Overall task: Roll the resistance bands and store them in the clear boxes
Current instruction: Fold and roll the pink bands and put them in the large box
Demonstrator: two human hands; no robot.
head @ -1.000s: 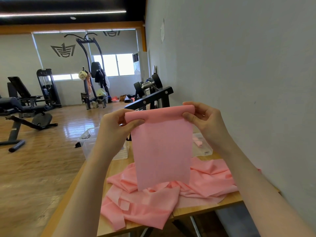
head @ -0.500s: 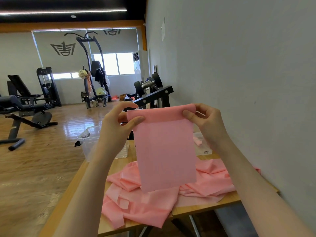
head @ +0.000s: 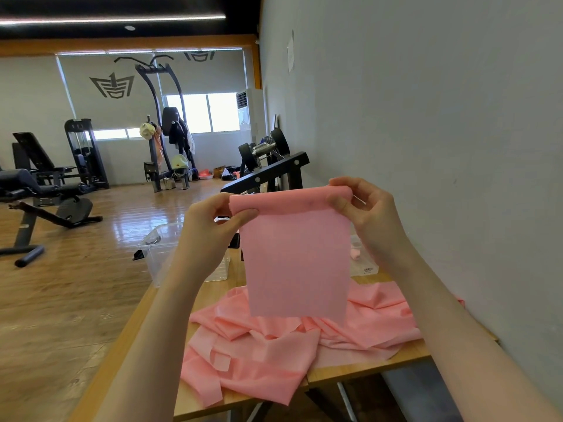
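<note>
Above a wooden table set against a grey wall: one pink resistance band, held up in the air, its top edge turned over into a short roll and its free end hanging flat and straight, clear of the tabletop. Left hand: thumb and fingers pinch the roll's left end. Right hand: fingers curled round the roll's right end, thumb on its near face. On the table beneath: a loose heap of pink bands, crumpled and overlapping, one fold drooping over the near edge. Behind the left forearm: a clear box near the table's left edge; contents cannot be told. Behind the right wrist: a second clear box, bearing a small label, with something small and pink showing inside. Beyond the table: black weight rack; gym benches and machines on a glossy wood floor; windows at the far wall.
</note>
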